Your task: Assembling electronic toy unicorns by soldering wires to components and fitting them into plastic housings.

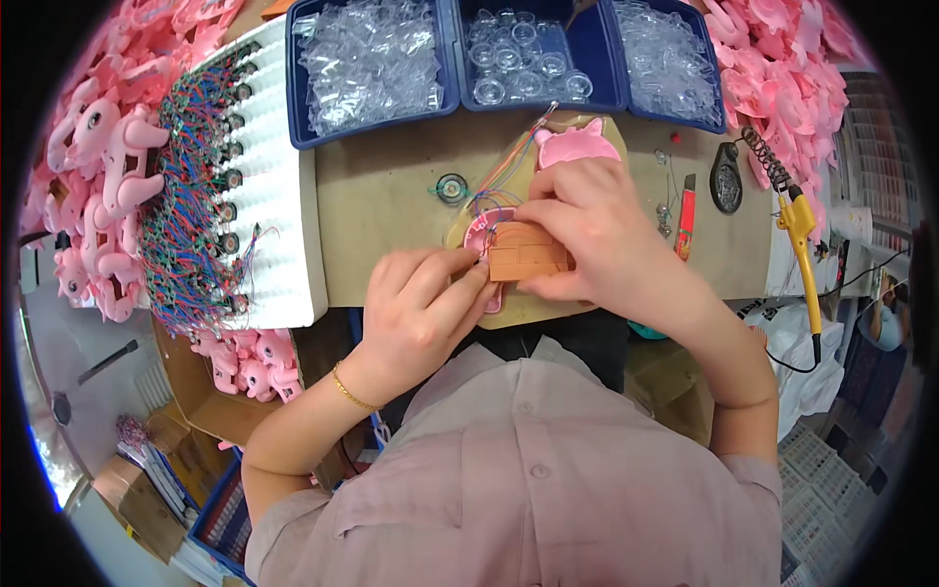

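My right hand (611, 230) grips an orange-brown block (528, 252) with an arched pattern on top, fingers over its far side and thumb at its near right. The fingers of my left hand (421, 303) are pinched together at the block's left edge, and what sits between them is hidden. Partly under the block lies a pink plastic part (479, 235), with thin coloured wires (504, 176) running up from it. A small round speaker (452, 188) rests to its left. Beyond my right hand is a pink shell with ears (579, 145).
Blue bins (455, 98) of clear plastic parts stand at the back. On the left, a white ridged tray (284, 186) holds wired speakers beside pink toy bodies (98, 196). To the right are a red cutter (687, 220), a black oval piece (725, 178) and a yellow soldering iron (800, 230).
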`<state>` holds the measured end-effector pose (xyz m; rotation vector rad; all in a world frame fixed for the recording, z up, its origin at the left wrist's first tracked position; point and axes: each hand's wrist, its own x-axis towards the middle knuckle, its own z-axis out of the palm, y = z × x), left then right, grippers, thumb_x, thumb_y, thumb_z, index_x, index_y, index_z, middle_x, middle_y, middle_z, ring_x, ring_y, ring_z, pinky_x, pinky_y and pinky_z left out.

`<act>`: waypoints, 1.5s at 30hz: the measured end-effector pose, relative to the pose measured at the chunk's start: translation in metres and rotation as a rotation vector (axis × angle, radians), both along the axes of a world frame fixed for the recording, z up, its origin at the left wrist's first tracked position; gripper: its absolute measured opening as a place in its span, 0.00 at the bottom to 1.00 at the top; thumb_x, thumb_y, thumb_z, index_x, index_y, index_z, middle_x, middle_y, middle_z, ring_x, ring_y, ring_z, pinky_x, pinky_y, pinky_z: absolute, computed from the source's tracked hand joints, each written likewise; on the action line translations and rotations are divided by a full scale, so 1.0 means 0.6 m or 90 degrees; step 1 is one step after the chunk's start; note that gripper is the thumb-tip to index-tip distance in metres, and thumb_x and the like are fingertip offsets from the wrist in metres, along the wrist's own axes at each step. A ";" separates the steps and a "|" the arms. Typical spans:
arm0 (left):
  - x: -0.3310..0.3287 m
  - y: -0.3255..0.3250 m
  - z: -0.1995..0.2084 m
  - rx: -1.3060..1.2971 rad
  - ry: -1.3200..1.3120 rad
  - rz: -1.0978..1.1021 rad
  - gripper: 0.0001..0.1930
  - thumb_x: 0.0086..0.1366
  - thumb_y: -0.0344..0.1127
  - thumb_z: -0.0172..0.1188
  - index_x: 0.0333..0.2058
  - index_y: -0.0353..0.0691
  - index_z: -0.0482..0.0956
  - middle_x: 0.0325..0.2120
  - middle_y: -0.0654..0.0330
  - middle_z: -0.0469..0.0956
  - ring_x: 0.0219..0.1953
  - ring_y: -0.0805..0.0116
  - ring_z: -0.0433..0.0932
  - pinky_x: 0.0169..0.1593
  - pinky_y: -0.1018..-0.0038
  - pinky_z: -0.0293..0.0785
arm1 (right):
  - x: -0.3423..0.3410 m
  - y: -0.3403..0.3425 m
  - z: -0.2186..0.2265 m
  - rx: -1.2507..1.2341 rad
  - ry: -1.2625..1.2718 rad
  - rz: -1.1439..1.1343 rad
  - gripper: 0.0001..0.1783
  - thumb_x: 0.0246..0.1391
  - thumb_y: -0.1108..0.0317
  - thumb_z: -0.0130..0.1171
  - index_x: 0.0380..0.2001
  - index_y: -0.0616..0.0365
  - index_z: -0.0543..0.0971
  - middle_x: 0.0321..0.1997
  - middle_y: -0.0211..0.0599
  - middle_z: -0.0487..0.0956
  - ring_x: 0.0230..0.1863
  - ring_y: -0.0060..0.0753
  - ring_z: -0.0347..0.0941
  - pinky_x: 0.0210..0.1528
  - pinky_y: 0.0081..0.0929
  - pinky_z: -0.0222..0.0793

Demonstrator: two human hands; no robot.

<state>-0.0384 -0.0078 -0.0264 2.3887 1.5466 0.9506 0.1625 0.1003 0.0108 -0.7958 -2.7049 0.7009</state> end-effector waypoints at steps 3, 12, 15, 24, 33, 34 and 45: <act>0.000 -0.001 -0.006 -0.003 -0.005 0.003 0.14 0.47 0.32 0.69 0.34 0.40 0.80 0.37 0.63 0.77 0.38 0.64 0.75 0.40 0.69 0.68 | 0.002 -0.005 -0.007 0.005 0.038 -0.014 0.28 0.29 0.61 0.73 0.39 0.60 0.79 0.42 0.36 0.71 0.48 0.39 0.66 0.55 0.37 0.57; 0.002 0.014 0.054 -0.100 0.069 0.011 0.15 0.48 0.30 0.68 0.37 0.42 0.80 0.39 0.64 0.78 0.41 0.63 0.74 0.43 0.68 0.67 | 0.031 -0.003 0.016 -0.042 0.039 -0.059 0.30 0.33 0.61 0.72 0.43 0.61 0.77 0.45 0.38 0.71 0.49 0.42 0.67 0.53 0.37 0.61; 0.014 0.043 0.080 -0.056 0.064 0.009 0.19 0.51 0.35 0.67 0.44 0.43 0.80 0.46 0.64 0.77 0.46 0.64 0.74 0.47 0.68 0.66 | 0.085 -0.015 0.032 -0.073 0.027 -0.133 0.29 0.35 0.62 0.71 0.44 0.61 0.77 0.43 0.38 0.73 0.47 0.43 0.68 0.49 0.36 0.64; 0.049 0.061 0.038 -0.045 0.161 -0.089 0.19 0.57 0.38 0.61 0.47 0.38 0.78 0.51 0.64 0.76 0.53 0.69 0.70 0.54 0.69 0.63 | 0.077 -0.022 0.005 0.063 0.003 -0.130 0.26 0.34 0.62 0.69 0.41 0.60 0.78 0.35 0.37 0.74 0.36 0.41 0.70 0.40 0.34 0.66; 0.012 0.015 0.104 -0.152 -0.338 -0.121 0.15 0.55 0.27 0.62 0.44 0.37 0.76 0.48 0.49 0.73 0.39 0.57 0.77 0.41 0.67 0.72 | 0.089 -0.020 0.004 -0.108 0.134 -0.263 0.15 0.46 0.69 0.64 0.40 0.61 0.79 0.35 0.39 0.76 0.39 0.41 0.72 0.43 0.35 0.66; 0.019 -0.019 0.120 -0.142 -0.762 -0.140 0.14 0.58 0.27 0.61 0.43 0.37 0.72 0.43 0.47 0.71 0.38 0.55 0.78 0.41 0.66 0.75 | 0.072 -0.018 0.012 -0.109 0.148 -0.257 0.15 0.46 0.69 0.64 0.40 0.61 0.79 0.35 0.39 0.76 0.39 0.41 0.72 0.43 0.35 0.66; 0.010 -0.014 0.299 -0.381 -1.140 -0.306 0.06 0.71 0.33 0.45 0.41 0.43 0.70 0.40 0.62 0.78 0.27 0.67 0.83 0.36 0.77 0.67 | 0.011 0.038 0.006 0.047 0.117 -0.115 0.09 0.50 0.74 0.59 0.36 0.63 0.78 0.39 0.41 0.78 0.42 0.44 0.74 0.45 0.36 0.69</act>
